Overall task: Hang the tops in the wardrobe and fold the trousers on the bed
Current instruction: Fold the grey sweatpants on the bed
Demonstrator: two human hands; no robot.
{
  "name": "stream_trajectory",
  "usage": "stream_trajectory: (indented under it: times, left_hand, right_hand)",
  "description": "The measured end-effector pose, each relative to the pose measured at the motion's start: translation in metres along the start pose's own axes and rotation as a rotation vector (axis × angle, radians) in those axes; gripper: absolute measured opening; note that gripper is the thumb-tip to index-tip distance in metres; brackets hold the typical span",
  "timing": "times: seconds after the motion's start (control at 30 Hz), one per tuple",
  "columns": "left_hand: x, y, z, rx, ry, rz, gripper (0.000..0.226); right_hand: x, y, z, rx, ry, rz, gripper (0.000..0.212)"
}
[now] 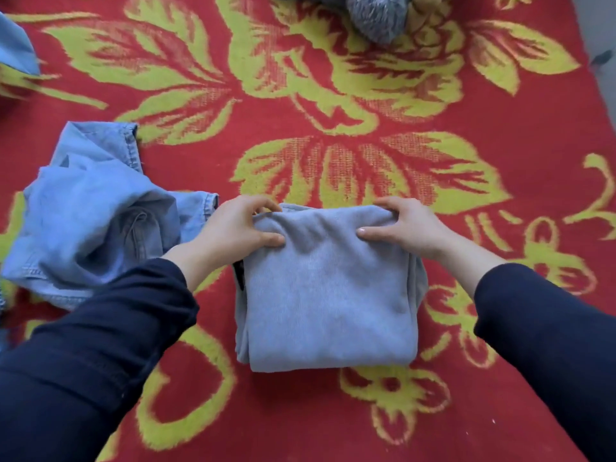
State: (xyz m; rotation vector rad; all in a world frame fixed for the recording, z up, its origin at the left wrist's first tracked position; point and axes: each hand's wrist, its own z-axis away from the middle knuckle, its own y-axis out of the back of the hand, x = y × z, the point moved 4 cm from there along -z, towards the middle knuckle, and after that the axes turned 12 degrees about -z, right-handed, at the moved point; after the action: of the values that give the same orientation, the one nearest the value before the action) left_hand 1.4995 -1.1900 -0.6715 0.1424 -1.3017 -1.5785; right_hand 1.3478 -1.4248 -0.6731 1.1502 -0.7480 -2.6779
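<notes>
Two hands: our left hand (238, 228) and right hand (405, 226) each pinch a far corner of the folded grey trousers (328, 295), fingers curled over the fold.
Trousers: between our hands, flat on the red flowered bedspread (333, 111).
Denim garment (93, 221): crumpled, just left of our left hand.
Plush toy (376, 15): well beyond both hands.

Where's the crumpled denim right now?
Head view, left side: the crumpled denim lies on the red floral blanket, beside the left hand holding the folded grey garment.
</notes>
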Motion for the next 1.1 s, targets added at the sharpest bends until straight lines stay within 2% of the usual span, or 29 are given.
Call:
stream_trajectory:
  times: [0.03, 0.07, 0.23, 0.3, 0.37, 0.43, 0.5, 0.6, 0.73, 0.87, 0.93, 1.03, 1.1]
  left_hand:
    - [0.0, -0.001, -0.003, 0.008, -0.013, -0.036, 0.038]
    - [0.003, -0.001, -0.006, 0.018, -0.034, -0.048, 0.034]
    - [0.032, 0.017, -0.015, 0.101, -0.192, 0.004, 0.025]
    - [0.03, 0.013, -0.025, 0.058, -0.187, -0.071, 0.036]
    - [0.022, 0.003, -0.036, -0.064, -0.118, -0.177, 0.062]
    - [0.019, -0.003, -0.044, -0.207, -0.054, -0.179, 0.082]
    - [0.018, -0.009, -0.048, -0.329, -0.015, -0.14, 0.088]
    - [0.016, -0.018, -0.041, -0.39, 0.007, -0.122, 0.076]
    - [0.016, -0.028, -0.025, -0.408, 0.059, 0.075, 0.043]
    - [0.026, -0.022, -0.009, -0.452, 0.088, 0.094, 0.046]
    - [0.029, -0.018, 0.002, -0.447, 0.078, 0.08, 0.061]
    - [0.035, -0.013, 0.025, -0.492, 0.001, 0.094, 0.106]
    - [0.044, -0.009, 0.051, -0.571, -0.074, 0.062, 0.108]
  right_hand:
    - [0.0, 0.0, -0.005, -0.032, -0.028, -0.027, 0.079]
    - [-0.002, 0.001, -0.01, -0.064, -0.037, -0.035, 0.091]
    - [-0.011, 0.006, -0.023, -0.199, -0.022, 0.019, 0.079]
    - [-0.009, 0.008, -0.028, -0.214, -0.059, 0.005, 0.083]
    - [-0.008, 0.006, -0.03, -0.253, -0.117, 0.002, 0.087]
    - [-0.007, 0.002, -0.034, -0.285, -0.155, 0.035, 0.088]
    - [-0.007, 0.001, -0.037, -0.302, -0.173, 0.084, 0.089]
    - [-0.005, -0.003, -0.031, -0.325, -0.195, 0.062, 0.074]
    - [0.0, -0.016, -0.008, -0.34, -0.239, -0.038, 0.061]
    - [-0.005, -0.021, 0.024, -0.345, -0.208, -0.114, 0.04]
    - [-0.007, -0.021, 0.041, -0.317, -0.136, -0.107, 0.037]
    - [-0.011, -0.02, 0.073, -0.318, -0.039, -0.082, 0.051]
    - [-0.01, -0.022, 0.094, -0.295, 0.02, -0.021, 0.048]
